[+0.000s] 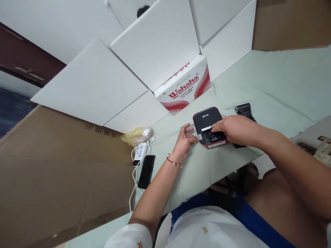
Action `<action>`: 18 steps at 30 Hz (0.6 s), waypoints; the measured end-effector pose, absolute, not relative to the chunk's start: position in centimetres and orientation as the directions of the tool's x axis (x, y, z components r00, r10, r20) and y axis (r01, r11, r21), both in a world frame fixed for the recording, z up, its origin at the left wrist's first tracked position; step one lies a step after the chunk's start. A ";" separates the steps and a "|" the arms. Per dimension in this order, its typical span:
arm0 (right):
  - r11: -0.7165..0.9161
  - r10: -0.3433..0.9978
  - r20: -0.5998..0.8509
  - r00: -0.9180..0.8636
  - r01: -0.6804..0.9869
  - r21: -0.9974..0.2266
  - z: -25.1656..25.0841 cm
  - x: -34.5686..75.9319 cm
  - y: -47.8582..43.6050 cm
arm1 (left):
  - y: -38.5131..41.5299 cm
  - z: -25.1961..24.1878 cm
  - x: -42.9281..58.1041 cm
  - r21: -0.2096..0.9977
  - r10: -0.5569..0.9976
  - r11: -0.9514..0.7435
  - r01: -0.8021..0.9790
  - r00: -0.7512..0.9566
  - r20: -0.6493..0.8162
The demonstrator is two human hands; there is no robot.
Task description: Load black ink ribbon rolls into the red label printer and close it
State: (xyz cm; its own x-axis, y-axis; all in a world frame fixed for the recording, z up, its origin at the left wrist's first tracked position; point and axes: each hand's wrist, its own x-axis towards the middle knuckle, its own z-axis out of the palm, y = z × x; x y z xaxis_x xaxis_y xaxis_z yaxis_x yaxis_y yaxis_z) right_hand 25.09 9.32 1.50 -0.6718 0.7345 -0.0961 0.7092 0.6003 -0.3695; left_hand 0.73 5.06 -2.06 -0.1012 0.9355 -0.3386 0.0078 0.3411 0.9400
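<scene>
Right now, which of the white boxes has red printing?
The small box lying just behind the black printer: it bears red Wahaha lettering and red stripes, while the larger white boxes around it are plain.

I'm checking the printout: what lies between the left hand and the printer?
A small pale label, pinched by the left hand, bridges the gap to the printer, as the head view shows.
</scene>
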 end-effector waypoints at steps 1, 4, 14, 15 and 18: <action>0.639 0.690 -0.080 -0.719 0.658 -0.398 1.6 25.5 9.1 | 5.1 -2.1 0.7 0.930 0.924 0.368 -0.022 -0.105 -0.368; 0.692 0.597 -0.068 -0.800 0.555 -0.462 1.8 26.7 8.5 | 5.1 -2.1 0.9 0.910 0.908 0.403 -0.095 -0.086 -0.411; 0.677 0.563 -0.115 -0.818 0.537 -0.503 2.8 26.9 8.9 | 6.4 -2.3 0.9 0.799 0.825 0.555 -0.231 0.034 -0.564; 0.677 0.562 -0.111 -0.819 0.534 -0.507 2.9 26.9 9.1 | 6.5 -2.4 0.9 0.800 0.823 0.559 -0.218 0.024 -0.568; 0.685 0.571 -0.088 -0.816 0.533 -0.497 3.2 26.5 9.6 | 6.8 -2.4 0.9 0.810 0.824 0.557 -0.185 0.003 -0.566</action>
